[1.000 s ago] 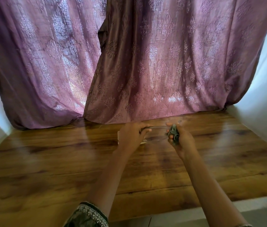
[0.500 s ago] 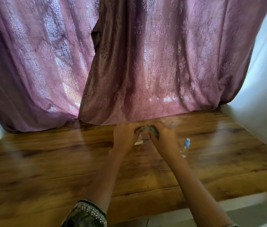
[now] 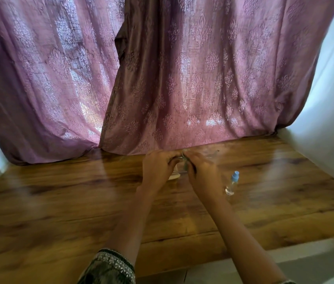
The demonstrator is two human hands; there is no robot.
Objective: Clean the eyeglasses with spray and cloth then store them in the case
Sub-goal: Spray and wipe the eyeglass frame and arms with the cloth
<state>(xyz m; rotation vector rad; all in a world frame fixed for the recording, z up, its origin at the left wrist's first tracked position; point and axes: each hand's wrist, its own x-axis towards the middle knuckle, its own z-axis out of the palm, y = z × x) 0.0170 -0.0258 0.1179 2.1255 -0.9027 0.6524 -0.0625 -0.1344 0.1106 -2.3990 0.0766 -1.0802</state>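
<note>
Over the far middle of the wooden table (image 3: pixel 59 201), my left hand (image 3: pixel 159 169) grips the clear-framed eyeglasses (image 3: pixel 211 155), whose right arm sticks out past my right hand. My right hand (image 3: pixel 201 173) pinches a dark grey-green cloth (image 3: pixel 186 163) against the glasses, close to my left fingers. The lenses are mostly hidden by both hands. A small clear spray bottle (image 3: pixel 231 184) with a light blue cap stands on the table just right of my right wrist. A pale object (image 3: pixel 174 176), possibly the case, peeks out below my left hand.
Purple patterned curtains (image 3: pixel 162 78) hang along the table's far edge. White walls (image 3: pixel 330 99) close in on the left and right sides. The table's near edge (image 3: pixel 182 261) runs below my forearms.
My right hand with the cloth slid left along the glasses until it met my left hand. That uncovered the spray bottle at the right. The view shifted a little.
</note>
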